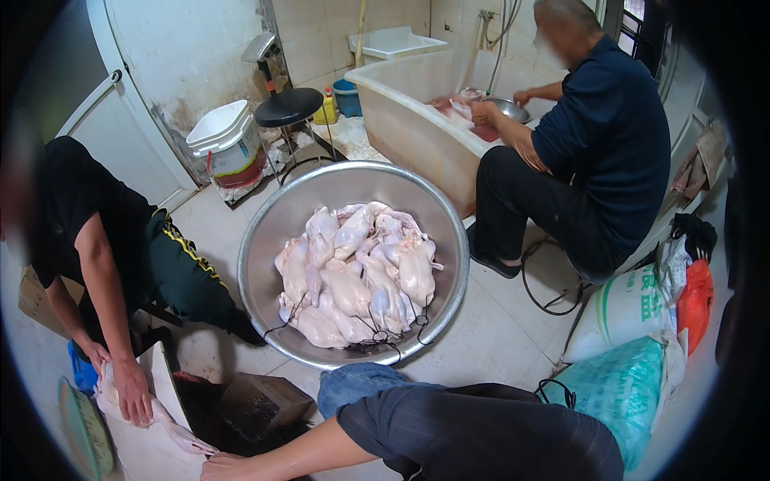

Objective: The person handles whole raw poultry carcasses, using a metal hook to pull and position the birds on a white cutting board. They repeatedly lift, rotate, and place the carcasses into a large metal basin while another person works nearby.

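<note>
My right arm, in a dark sleeve, reaches left along the lower edge. My right hand [223, 466] is at the end of a pale plucked bird [164, 421] on a white board [164, 461]. The lower edge cuts off its fingers, so their grip does not show. My left hand is out of view. A co-worker's two hands [132, 394] press on the same bird from the far side of the board. Ahead of me, a wide metal basin [255, 240] holds a heap of plucked birds [349, 289], with dark cords along its near side.
At the far right, another person [597, 152] handles meat in a big white tub [409, 120]. A black stool [289, 107] and white buckets [228, 152] stand by the wall. Sacks [613, 385] lie at right. A dark box [261, 409] sits beside the board, a green basket [84, 433] at left.
</note>
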Demonstrator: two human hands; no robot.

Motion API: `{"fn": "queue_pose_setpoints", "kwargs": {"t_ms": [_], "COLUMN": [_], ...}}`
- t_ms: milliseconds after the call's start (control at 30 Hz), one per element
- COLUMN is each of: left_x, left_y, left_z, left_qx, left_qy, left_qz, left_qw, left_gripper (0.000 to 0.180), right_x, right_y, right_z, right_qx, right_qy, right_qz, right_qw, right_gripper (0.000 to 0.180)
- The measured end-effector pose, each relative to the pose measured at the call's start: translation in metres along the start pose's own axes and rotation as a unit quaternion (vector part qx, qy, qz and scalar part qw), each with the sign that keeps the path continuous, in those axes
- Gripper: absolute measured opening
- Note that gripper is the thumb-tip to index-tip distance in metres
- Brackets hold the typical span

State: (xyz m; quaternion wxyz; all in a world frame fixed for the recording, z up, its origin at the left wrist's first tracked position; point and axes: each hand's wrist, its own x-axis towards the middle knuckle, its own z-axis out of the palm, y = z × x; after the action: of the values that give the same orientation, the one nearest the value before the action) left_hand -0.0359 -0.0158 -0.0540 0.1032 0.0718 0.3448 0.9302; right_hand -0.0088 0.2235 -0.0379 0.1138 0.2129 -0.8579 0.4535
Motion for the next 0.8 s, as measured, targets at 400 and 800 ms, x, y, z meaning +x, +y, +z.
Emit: {"fn": "queue_pose_setpoints", "kwargs": {"t_ms": [400,800], "left_x": [0.015,0.002], "left_y": [0.003,0.006], "left_z": [-0.017,-0.017], "left_qx": [0.030,0.058], "left_qy": [-0.078,0.117], "left_qz": [-0.017,-0.015], "left_qw": [0.996,0.991], "left_gripper": [0.024,0.021], "right_x": [-0.009,-0.010], "right_y": [-0.010,-0.007], "right_z": [-0.013,-0.011], "right_qx": [0.002,0.000], "right_qy": [-0.009,-0.019], "right_qz": [0.011,0.007], "right_qw": [1.000,1.000], "right_gripper": [0.041,0.046]}}
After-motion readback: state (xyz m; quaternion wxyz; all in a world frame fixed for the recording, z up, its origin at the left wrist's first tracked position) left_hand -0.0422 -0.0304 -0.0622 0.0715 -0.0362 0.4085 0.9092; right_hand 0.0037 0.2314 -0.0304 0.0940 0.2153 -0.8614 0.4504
